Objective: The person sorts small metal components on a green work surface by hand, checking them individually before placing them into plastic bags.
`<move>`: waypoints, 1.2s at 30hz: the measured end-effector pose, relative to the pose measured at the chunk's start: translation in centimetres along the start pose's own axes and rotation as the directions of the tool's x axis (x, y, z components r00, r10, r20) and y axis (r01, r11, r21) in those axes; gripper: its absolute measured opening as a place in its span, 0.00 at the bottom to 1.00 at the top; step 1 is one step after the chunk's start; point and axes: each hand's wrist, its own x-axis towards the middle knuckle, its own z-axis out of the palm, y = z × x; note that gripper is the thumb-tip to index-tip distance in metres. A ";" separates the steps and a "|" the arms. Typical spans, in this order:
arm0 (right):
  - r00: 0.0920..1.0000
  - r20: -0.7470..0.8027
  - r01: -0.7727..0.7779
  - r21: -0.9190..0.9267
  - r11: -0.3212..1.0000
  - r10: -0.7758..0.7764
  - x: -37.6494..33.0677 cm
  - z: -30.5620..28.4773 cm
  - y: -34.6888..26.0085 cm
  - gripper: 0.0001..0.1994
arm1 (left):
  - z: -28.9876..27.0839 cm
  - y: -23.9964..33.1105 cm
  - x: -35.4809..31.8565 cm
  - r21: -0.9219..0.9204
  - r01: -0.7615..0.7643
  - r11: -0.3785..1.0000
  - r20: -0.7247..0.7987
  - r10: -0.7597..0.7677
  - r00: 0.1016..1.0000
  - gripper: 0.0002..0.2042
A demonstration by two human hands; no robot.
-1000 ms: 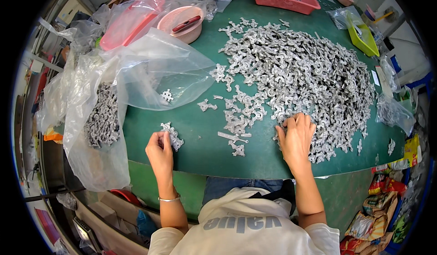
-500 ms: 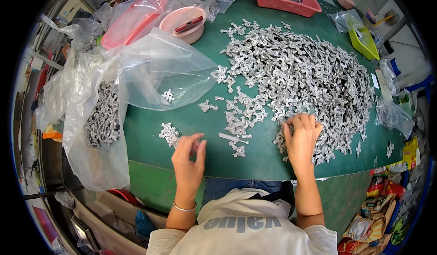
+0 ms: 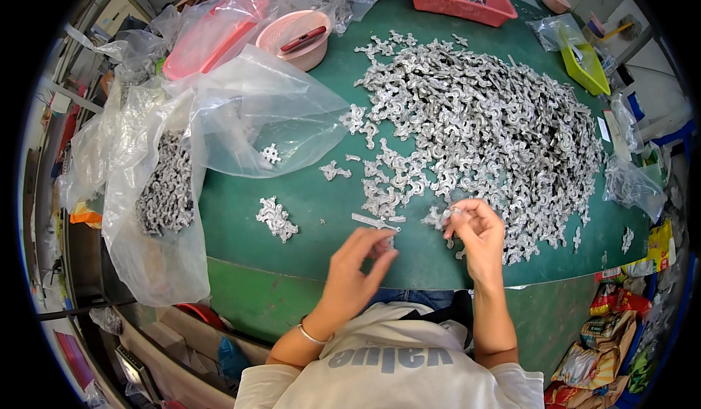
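Observation:
A large heap of small silver-grey curved metal parts [image 3: 511,131] spreads over the right half of the green table [image 3: 241,234]. At its near left edge my right hand [image 3: 478,237] pinches one silver metal part [image 3: 451,213] between thumb and fingers. My left hand [image 3: 358,263] is low over the table's front, its thumb and curled fingers apart. Its fingertips come close to a few loose parts, partly hiding them; a flat metal strip [image 3: 372,221] lies just beyond. A small cluster of parts [image 3: 276,219] lies farther left.
A clear plastic bag [image 3: 161,263] filled with metal parts droops over the table's left edge. Behind it stand a pink bowl [image 3: 314,57] with a red-handled tool [image 3: 303,39] and a pink tray [image 3: 208,47]. A red tray [image 3: 467,7] and a yellow-green basket [image 3: 588,73] sit farther back.
My left hand has moved right, from beside the small left cluster to the loose parts by the strip. My right hand has drawn back slightly from the heap and now shows a part in its fingers.

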 end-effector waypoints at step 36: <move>0.993 0.121 -0.015 0.110 0.994 0.002 -4.6 1.2 -1.8 0.08 | 1.7 0.9 0.1 -0.619 0.270 0.738 0.194 -0.189 0.963 0.10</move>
